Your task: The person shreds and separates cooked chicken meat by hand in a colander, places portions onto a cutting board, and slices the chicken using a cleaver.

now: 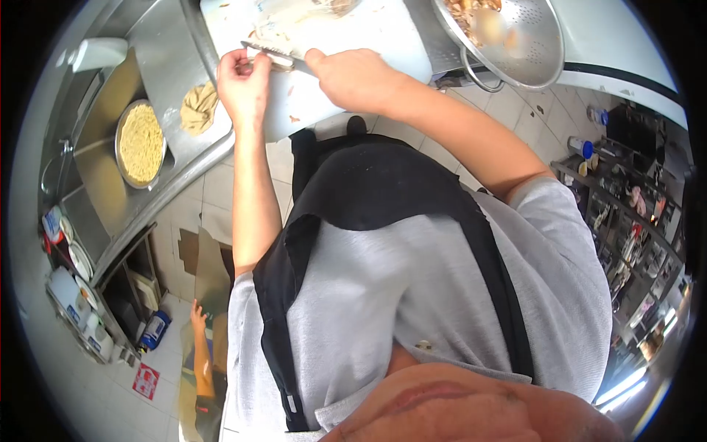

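Observation:
On the white cutting board point(390, 37), my right hand point(357, 77) is wrapped round the handle of a knife point(274, 51). The blade points left and lies over a small pale piece of food point(280, 65), whose kind I cannot make out. My left hand point(244, 79) pinches the left end of that piece, with fingertips close to the blade. A clear plastic bag or wrap point(309, 13) lies at the top of the board. Small brown scraps are scattered on the white surface.
A metal colander point(534, 44) with brownish pieces stands at upper right. Left of the board are a crumpled tan cloth point(199, 109) and, in the sink point(96, 162), a bowl of yellowish shreds point(141, 144). Another person's arm point(202, 353) shows at lower left. Shelves point(626, 221) line the right.

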A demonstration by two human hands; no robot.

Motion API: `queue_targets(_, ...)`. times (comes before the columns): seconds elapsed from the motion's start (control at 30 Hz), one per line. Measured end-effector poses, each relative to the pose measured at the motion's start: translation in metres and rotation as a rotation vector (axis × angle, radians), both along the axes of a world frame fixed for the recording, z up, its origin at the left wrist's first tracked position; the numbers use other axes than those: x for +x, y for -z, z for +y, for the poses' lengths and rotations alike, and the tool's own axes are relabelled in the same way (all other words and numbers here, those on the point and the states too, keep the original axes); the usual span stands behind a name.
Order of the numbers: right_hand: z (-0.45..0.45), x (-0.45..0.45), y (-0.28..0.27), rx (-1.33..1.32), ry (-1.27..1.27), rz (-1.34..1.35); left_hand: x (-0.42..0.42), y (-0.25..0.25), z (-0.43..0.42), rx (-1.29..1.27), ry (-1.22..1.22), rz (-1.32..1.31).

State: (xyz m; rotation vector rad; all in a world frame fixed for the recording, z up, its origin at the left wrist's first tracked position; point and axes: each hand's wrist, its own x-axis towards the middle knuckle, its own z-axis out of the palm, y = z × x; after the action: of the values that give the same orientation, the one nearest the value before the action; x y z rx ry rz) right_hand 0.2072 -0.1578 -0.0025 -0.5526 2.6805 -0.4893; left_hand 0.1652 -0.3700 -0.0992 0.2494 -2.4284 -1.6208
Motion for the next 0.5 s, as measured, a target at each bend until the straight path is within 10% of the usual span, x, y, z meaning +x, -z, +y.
queue_targets(0.5,-0.009,-0.013,0.014,-0.065,-0.033,-0.002,-0.011,-0.008,-0.012,-0.05,-0.012,-0.052)
